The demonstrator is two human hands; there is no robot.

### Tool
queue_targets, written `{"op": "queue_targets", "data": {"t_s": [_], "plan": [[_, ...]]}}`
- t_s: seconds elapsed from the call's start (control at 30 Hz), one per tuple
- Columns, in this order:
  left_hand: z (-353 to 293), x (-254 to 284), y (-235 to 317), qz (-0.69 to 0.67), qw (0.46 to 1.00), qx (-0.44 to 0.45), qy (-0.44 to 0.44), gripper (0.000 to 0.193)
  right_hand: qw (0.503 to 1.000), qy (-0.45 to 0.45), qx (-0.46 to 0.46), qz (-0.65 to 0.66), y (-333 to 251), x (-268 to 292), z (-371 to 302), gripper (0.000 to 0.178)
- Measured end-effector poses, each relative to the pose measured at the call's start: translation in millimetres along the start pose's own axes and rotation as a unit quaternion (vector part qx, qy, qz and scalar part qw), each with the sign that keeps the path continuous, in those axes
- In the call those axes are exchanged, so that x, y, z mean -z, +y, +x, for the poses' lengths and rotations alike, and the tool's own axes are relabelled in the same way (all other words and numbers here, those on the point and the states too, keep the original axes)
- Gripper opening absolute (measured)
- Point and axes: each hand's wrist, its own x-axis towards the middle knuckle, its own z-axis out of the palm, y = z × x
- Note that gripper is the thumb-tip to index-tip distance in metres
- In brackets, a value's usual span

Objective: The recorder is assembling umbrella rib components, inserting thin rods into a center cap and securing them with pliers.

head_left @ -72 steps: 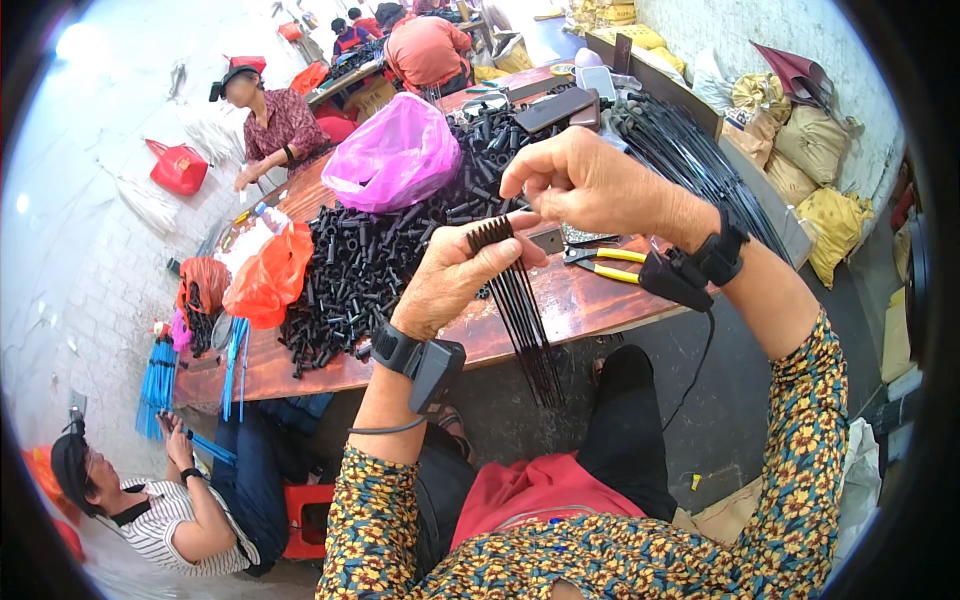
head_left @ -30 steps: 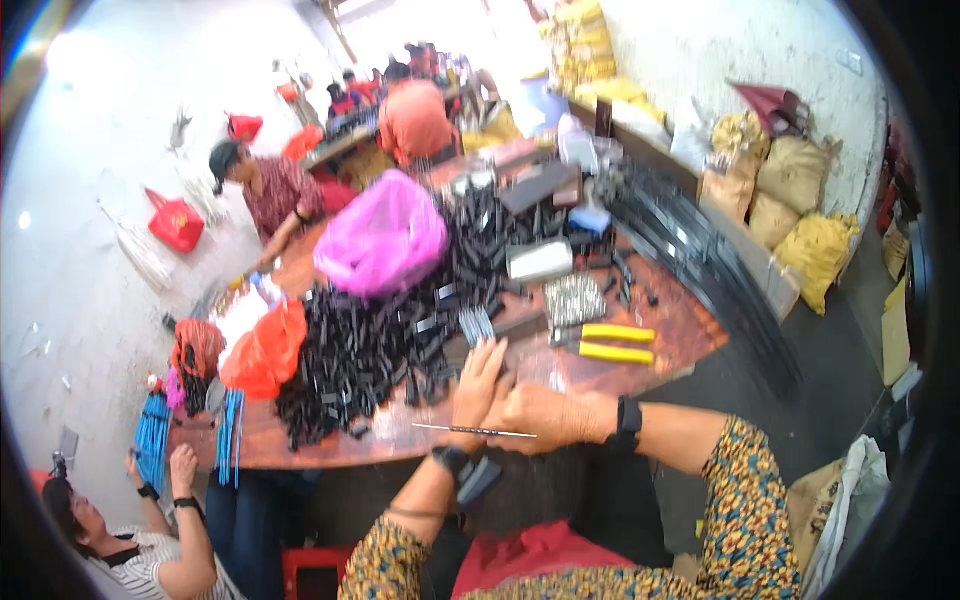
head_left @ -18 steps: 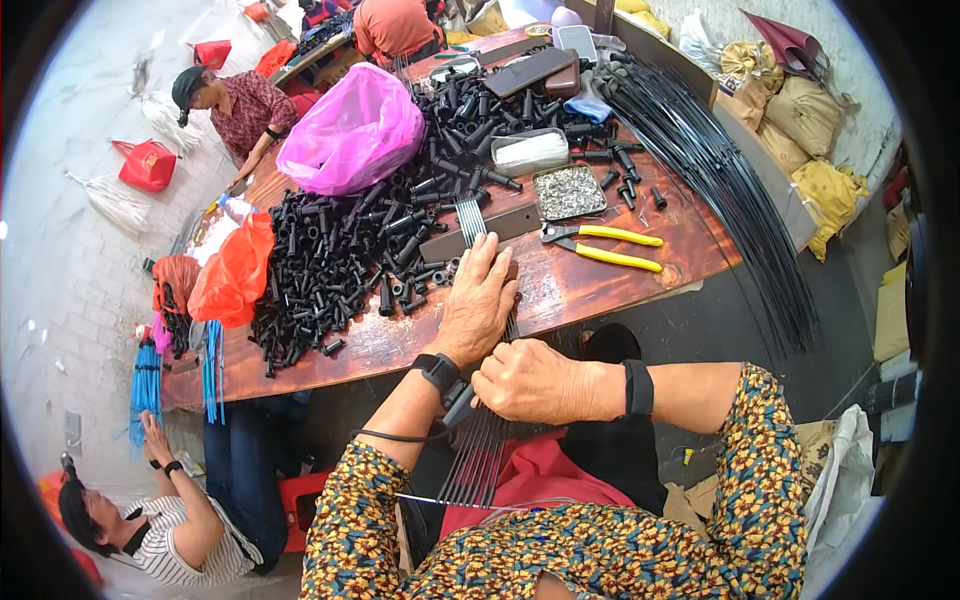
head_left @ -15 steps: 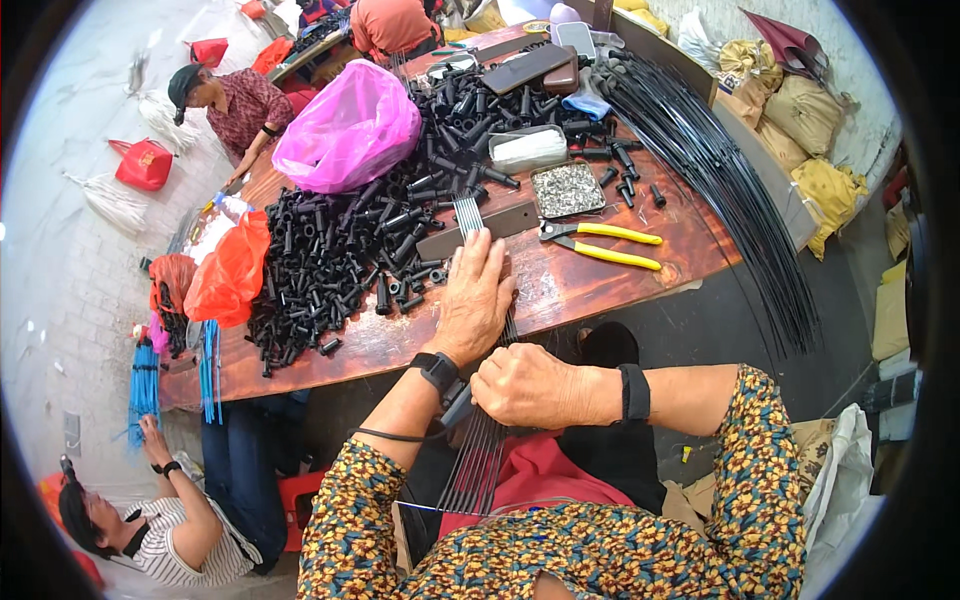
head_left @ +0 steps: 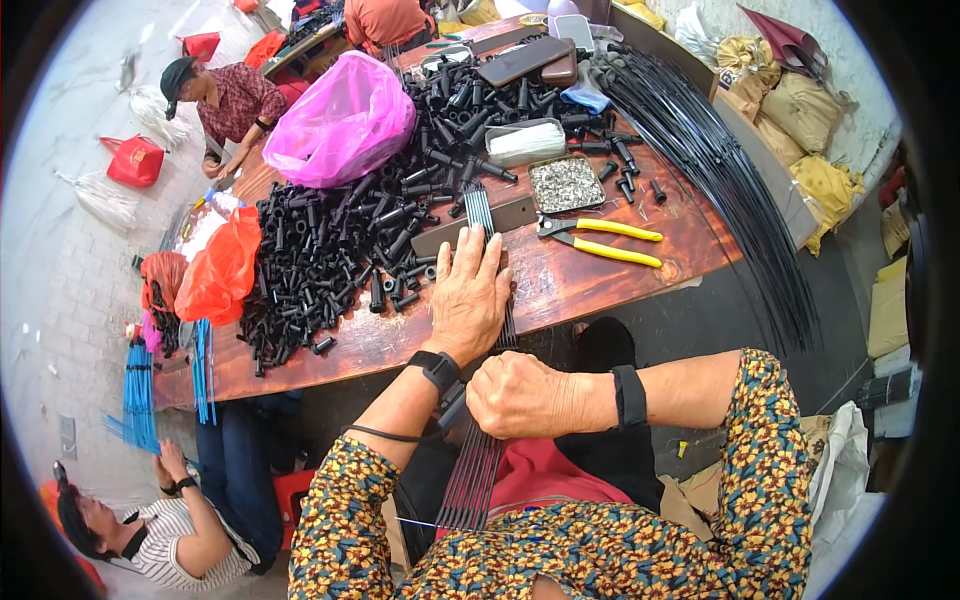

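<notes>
My left hand (head_left: 468, 300) lies flat with its fingers stretched over a row of thin dark rods (head_left: 472, 478). The rods run from a flat dark bar (head_left: 515, 216) on the table down to my lap, their far ends looking paler. Below the left hand, my right hand (head_left: 520, 395) is a fist over the same rods. A dark grey piece (head_left: 452, 408) sticks out on the fist's left side; what the fingers grip is hidden. A thin pale-blue strip (head_left: 425, 523) crosses the near ends of the rods. Yellow-handled pliers (head_left: 615, 242) lie right of the bar.
Black tubular parts (head_left: 330, 245) pile up at left, with a pink bag (head_left: 340, 125) on them. A tin of small metal pieces (head_left: 567, 184) and a clear box (head_left: 526, 143) stand behind the pliers. Long black rods (head_left: 715, 150) overhang the right edge. Co-workers sit at left.
My right fist has shifted slightly down along the rods, and the left hand is marginally further left. The co-worker in the patterned shirt has drawn their hands closer in.
</notes>
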Motion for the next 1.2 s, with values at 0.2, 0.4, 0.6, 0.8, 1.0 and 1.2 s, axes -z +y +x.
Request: {"op": "queue_targets", "data": {"t_s": [0.2,0.4,0.6,0.8,1.0,1.2], "plan": [[0,-3,1,0.009,1.000,0.004,-0.001,0.049,0.997,-0.044,-0.001,0.071,13,9,3,0.015],[0,-3,1,0.016,1.000,0.010,-0.001,0.058,0.977,-0.135,-0.001,0.168,28,19,5,0.020],[1,-5,-1,0.004,0.999,0.026,-0.026,0.061,0.965,-0.156,0.037,0.205,40,22,14,0.017],[2,-7,-4,-0.005,0.999,0.029,-0.034,0.063,0.951,-0.160,0.011,0.263,52,20,20,0.014],[3,4,3,0.005,0.999,0.019,-0.042,0.061,0.987,-0.091,0.070,0.111,17,10,3,0.017],[0,-9,-4,0.014,1.000,0.009,-0.019,0.065,0.940,-0.294,0.025,0.169,50,42,15,0.059]]}}
